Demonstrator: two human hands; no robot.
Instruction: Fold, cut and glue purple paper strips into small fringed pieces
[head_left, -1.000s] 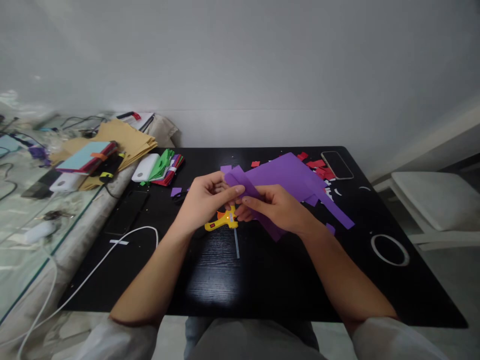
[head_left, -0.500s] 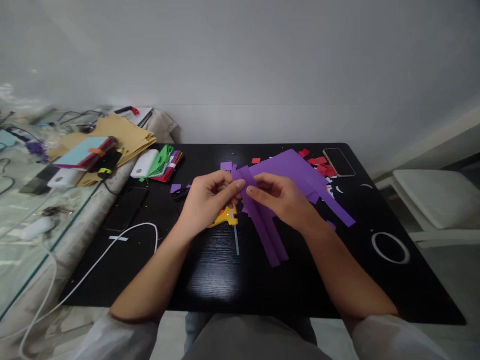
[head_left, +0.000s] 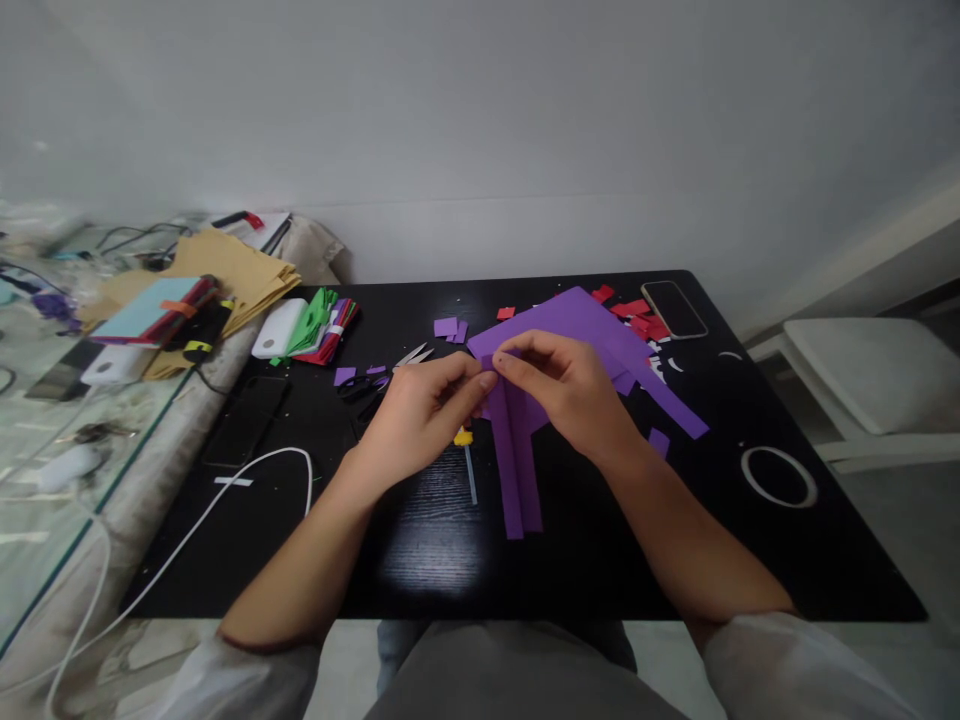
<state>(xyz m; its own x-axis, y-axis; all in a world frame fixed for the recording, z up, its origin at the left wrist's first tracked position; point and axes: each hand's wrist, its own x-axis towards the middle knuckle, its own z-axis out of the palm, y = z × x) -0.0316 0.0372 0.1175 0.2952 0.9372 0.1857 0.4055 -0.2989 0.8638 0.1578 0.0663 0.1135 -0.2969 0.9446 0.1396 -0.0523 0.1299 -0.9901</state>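
A long folded purple paper strip (head_left: 514, 465) hangs down toward me from between my two hands. My left hand (head_left: 431, 405) pinches its top end with thumb and fingers. Close beside it, my right hand (head_left: 559, 385) grips the same end from the right. Behind the hands lies a large purple paper sheet (head_left: 574, 320). A yellow glue gun (head_left: 464, 438), mostly hidden by my left hand, has a clear glue stick (head_left: 471, 475) poking out of it. Scissors (head_left: 414, 356) with dark handles rest behind my left hand.
Red paper scraps (head_left: 646, 325) and a phone (head_left: 675, 310) lie at the back right, a tape ring (head_left: 780, 477) further forward. At left are coloured paper bundles (head_left: 326, 328), a white cable (head_left: 225, 490) and a cluttered glass table (head_left: 45, 520). A white chair (head_left: 877, 375) stands at right.
The strip has swung from slanting to nearly upright, its lower end moving left. Both hands still hold its top. The scissors' blades now show, while more of the glue gun is covered.
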